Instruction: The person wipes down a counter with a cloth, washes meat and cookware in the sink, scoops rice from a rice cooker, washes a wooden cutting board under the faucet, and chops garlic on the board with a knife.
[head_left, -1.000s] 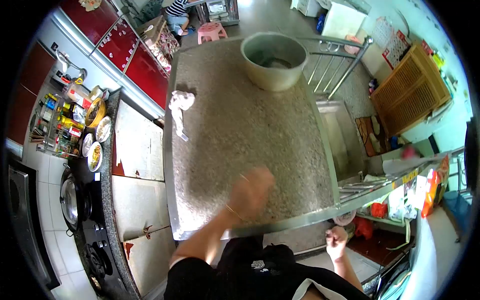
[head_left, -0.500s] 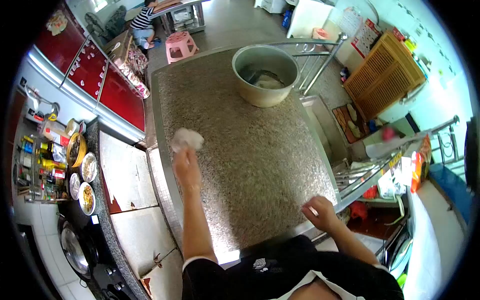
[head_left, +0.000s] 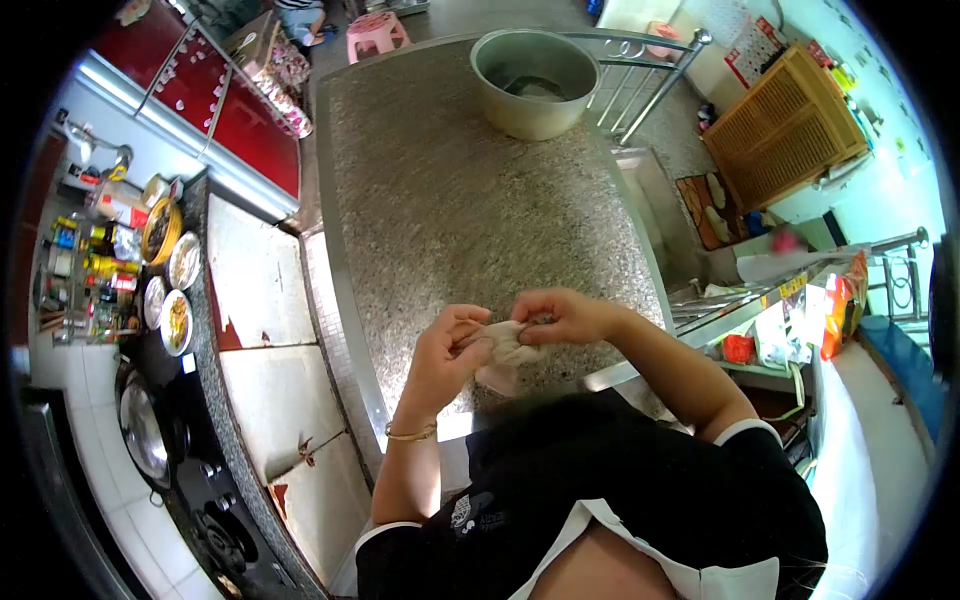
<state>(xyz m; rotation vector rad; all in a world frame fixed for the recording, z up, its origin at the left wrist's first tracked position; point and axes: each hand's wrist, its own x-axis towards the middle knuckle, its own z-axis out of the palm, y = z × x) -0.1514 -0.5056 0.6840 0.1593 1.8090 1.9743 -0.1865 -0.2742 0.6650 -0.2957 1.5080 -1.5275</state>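
Observation:
A crumpled whitish cloth (head_left: pixel 508 346) is bunched up between my two hands, over the near edge of the stone-topped table (head_left: pixel 460 210). My left hand (head_left: pixel 448 352), with a bracelet on its wrist, pinches the cloth from the left side. From the right, my right hand (head_left: pixel 562 318) grips its upper part between thumb and fingers. One loose end hangs below the fingers. At the far end of the table stands a large metal pot (head_left: pixel 535 85), with something dark and pale inside that I cannot make out.
To the left, bowls of food (head_left: pixel 177 322) and a wok (head_left: pixel 147 425) stand on the dark counter, near seasoning bottles (head_left: pixel 112 265). Metal railings (head_left: pixel 660 90) run along the right. A pink stool (head_left: pixel 377 38) is beyond the table, with a seated person's legs (head_left: pixel 300 22) nearby.
My left hand has brought the cloth from the table's left side back toward my body. My right hand has come in and taken hold of it too. The view has tilted downward.

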